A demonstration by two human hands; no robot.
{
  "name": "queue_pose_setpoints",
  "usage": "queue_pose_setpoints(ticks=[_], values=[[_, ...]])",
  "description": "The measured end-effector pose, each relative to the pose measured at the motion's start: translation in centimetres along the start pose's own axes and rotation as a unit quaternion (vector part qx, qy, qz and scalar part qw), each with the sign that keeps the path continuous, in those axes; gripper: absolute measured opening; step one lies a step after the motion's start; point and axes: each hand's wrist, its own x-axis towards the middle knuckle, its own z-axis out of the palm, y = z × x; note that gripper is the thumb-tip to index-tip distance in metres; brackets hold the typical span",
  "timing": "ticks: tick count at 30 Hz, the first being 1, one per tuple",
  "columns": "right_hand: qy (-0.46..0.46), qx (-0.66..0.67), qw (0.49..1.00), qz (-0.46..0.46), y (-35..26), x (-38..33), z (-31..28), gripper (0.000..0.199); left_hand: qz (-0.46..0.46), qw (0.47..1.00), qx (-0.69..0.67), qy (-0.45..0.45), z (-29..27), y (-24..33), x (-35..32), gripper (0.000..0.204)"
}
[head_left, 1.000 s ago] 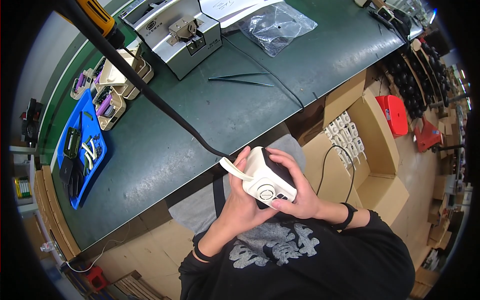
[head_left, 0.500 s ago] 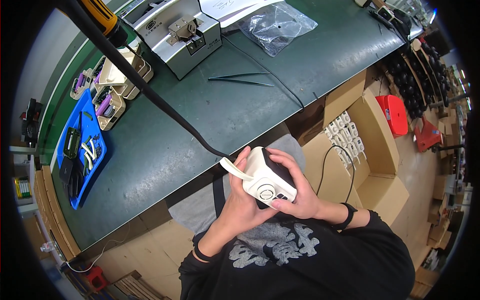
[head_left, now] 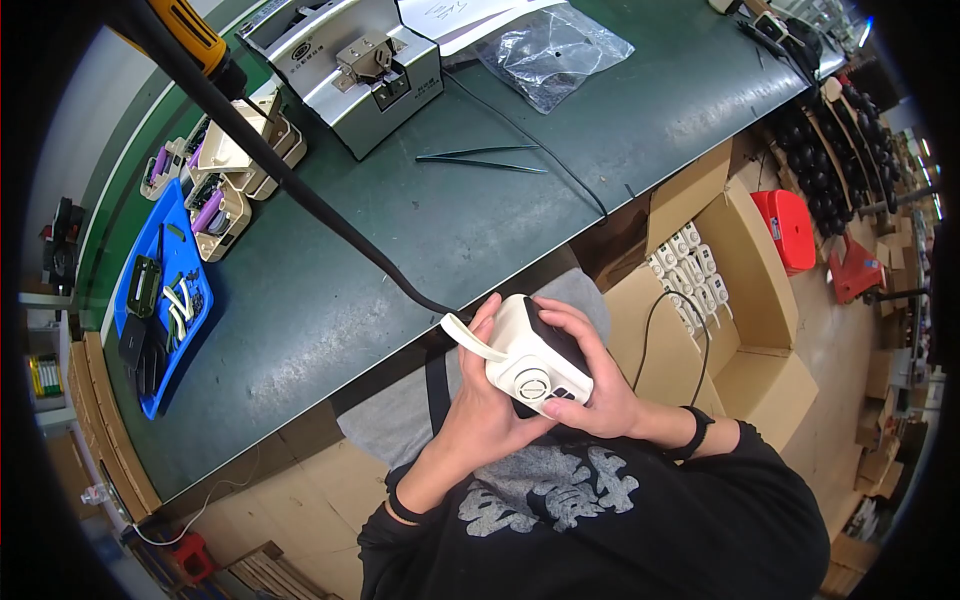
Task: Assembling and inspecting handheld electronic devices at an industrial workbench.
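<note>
Between my two hands, near my chest, is a cream-and-black boxy device (head_left: pixel 526 352) with a round slotted knob or grille on one end and a cream strap (head_left: pixel 472 340). My left hand (head_left: pixel 478 410) wraps its left side and underside, the fingertips showing beside the strap. From the right, my right hand (head_left: pixel 600 385) grips it, fingers over the dark face and thumb by the small dark openings on the end. The device is tilted, and its underside is hidden by my palms.
On the green bench (head_left: pixel 340 310) are dark tweezers (head_left: pixel 480 158), a metal-cased machine (head_left: pixel 365 75), a clear plastic bag (head_left: pixel 555 55), a blue parts tray (head_left: pixel 160 300) and open cream housings (head_left: pixel 225 215). A screwdriver (head_left: pixel 190 40) hangs upper left. At right, a carton (head_left: pixel 765 290) holds several white devices (head_left: pixel 690 270).
</note>
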Motion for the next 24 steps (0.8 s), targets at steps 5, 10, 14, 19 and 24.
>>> queue_pose_setpoints(ticks=[5,10,14,19,24], values=[[-0.001,-0.002,1.0,0.0,-0.05,0.02,-0.01,0.079,-0.005,1.0,-0.002,0.001,0.05,-0.01,-0.08,0.124],[-0.001,-0.003,1.0,-0.001,-0.04,0.03,0.04,0.079,0.001,1.0,-0.013,0.008,0.12,-0.17,-0.13,0.124],[-0.003,0.003,1.0,0.001,-0.06,0.03,0.06,0.079,0.006,1.0,-0.01,0.012,0.13,-0.2,-0.15,0.124],[-0.004,0.004,1.0,0.001,-0.06,0.04,0.05,0.079,0.005,1.0,-0.004,0.008,0.07,-0.16,-0.12,0.124],[-0.002,0.006,1.0,0.002,0.03,-0.03,0.09,0.079,0.003,1.0,-0.014,0.009,0.14,-0.25,-0.16,0.124]])
